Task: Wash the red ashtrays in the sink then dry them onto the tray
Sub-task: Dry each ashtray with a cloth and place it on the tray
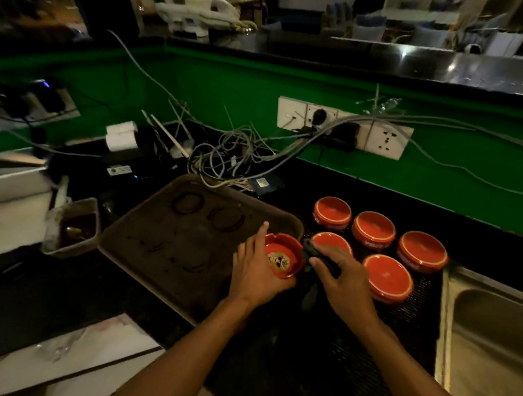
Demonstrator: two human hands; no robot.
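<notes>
dim, warm light | glare on rear counter | soft blur | edges bowed by wide-angle lens

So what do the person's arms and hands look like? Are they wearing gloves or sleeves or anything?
No gloves and no sleeves in view. Both forearms are bare right up to the bottom edge of the picture. The left hand and right hand are bare too. No watch, bracelet or ring shows on either one, though the light is dim.

I'm seeing glossy red ashtrays looking like glazed ceramic, a matt, stained brown tray seeming plastic, and a brushed-metal sink gleaming dully beside a textured black mat.
</notes>
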